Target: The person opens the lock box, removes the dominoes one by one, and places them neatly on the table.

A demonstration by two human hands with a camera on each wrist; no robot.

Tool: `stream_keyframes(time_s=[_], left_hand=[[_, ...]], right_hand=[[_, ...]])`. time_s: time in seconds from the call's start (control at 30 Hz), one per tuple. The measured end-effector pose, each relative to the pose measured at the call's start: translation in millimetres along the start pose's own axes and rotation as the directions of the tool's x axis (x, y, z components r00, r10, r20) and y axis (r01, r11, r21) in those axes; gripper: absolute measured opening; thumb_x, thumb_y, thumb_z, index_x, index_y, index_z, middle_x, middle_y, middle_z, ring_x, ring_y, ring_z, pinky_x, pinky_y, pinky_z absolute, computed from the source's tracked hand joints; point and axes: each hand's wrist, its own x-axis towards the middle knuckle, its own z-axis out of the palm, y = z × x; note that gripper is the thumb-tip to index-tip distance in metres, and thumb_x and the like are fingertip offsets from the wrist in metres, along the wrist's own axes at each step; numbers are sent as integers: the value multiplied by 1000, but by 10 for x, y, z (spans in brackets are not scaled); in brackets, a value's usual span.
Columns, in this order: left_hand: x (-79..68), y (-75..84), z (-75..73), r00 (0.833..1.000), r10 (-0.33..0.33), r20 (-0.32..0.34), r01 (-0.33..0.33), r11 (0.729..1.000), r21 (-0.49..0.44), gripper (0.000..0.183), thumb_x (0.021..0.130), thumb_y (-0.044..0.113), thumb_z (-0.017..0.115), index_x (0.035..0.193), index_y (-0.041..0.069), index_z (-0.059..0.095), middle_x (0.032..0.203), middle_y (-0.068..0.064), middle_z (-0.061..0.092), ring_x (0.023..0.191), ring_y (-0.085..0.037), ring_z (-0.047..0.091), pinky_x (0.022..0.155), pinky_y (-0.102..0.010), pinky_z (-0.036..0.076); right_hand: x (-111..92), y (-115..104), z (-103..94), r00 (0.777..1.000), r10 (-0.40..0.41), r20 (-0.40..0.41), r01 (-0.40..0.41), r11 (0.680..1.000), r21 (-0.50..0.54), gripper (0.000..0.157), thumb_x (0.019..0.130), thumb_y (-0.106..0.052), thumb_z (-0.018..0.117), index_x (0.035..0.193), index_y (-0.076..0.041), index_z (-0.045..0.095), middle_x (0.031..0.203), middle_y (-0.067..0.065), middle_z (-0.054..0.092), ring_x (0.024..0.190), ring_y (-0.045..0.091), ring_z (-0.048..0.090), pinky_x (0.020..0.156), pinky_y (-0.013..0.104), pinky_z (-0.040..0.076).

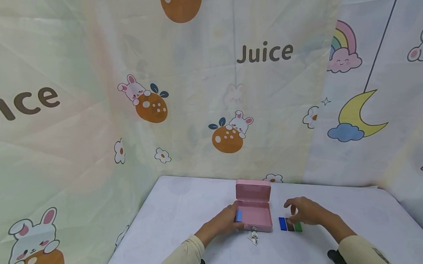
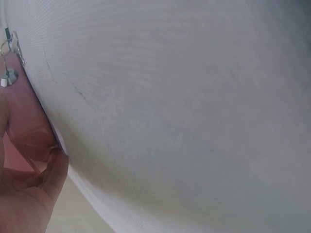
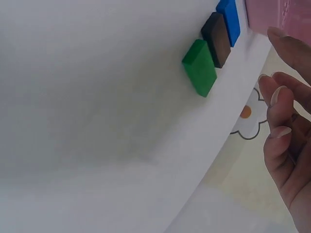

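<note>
A small pink cash box (image 1: pixel 255 215) stands with its lid raised on the white table. My left hand (image 1: pixel 224 220) grips its left side, the thumb near the front corner and the fingers along the left wall. Inside, against that wall, lies a light blue block (image 1: pixel 239 215). Keys (image 1: pixel 253 237) hang from the front lock. Right of the box, a blue block (image 1: pixel 282 224), a dark brown block (image 3: pixel 217 40) and a green block (image 3: pixel 199 68) lie side by side. Above them hovers my right hand (image 1: pixel 308 211), fingers loosely bent, with nothing between them.
The white table (image 1: pixel 188 201) meets a printed cloth backdrop (image 1: pixel 196 162) at its far edge. Cloth also hangs along the left and right sides. Dark straps (image 1: pixel 336 258) show under the sleeves.
</note>
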Motion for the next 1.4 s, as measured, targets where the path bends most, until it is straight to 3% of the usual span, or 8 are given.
stream_keyframes(time_s=[0.43, 0.67, 1.2, 1.4], left_hand=[[-10, 0, -16, 1000, 4, 3, -4, 1000, 8, 83, 92, 43, 72, 156, 14, 27, 133, -10, 59, 121, -20, 59, 106, -42, 49], [-11, 6, -22, 1000, -1, 1, 1, 1000, 6, 84, 91, 41, 74, 155, 12, 29, 131, -11, 60, 117, -19, 60, 104, -41, 50], [5, -18, -3, 1000, -6, 8, 6, 1000, -8, 86, 89, 43, 75, 156, 16, 28, 128, -8, 60, 113, -16, 59, 102, -40, 51], [7, -13, -21, 1000, -4, 12, 4, 1000, -11, 84, 90, 43, 74, 155, 17, 28, 128, -7, 60, 112, -14, 58, 103, -39, 50]], right_hand=[[147, -284, 59, 999, -42, -30, 41, 999, -27, 46, 78, -24, 86, 118, -10, 69, 87, -2, 64, 81, 14, 59, 72, 35, 58], [217, -440, 122, 995, -86, -43, 86, 996, -9, 45, 78, -17, 86, 120, -11, 70, 85, -3, 64, 76, 15, 57, 67, 32, 55], [307, -633, 267, 993, -112, -46, 111, 994, -18, 46, 78, -18, 86, 120, -9, 69, 81, -5, 60, 79, 15, 55, 71, 33, 53], [317, -699, 325, 988, -153, -36, 154, 988, 29, 41, 79, -16, 85, 116, -8, 70, 79, -3, 60, 74, 15, 56, 67, 31, 53]])
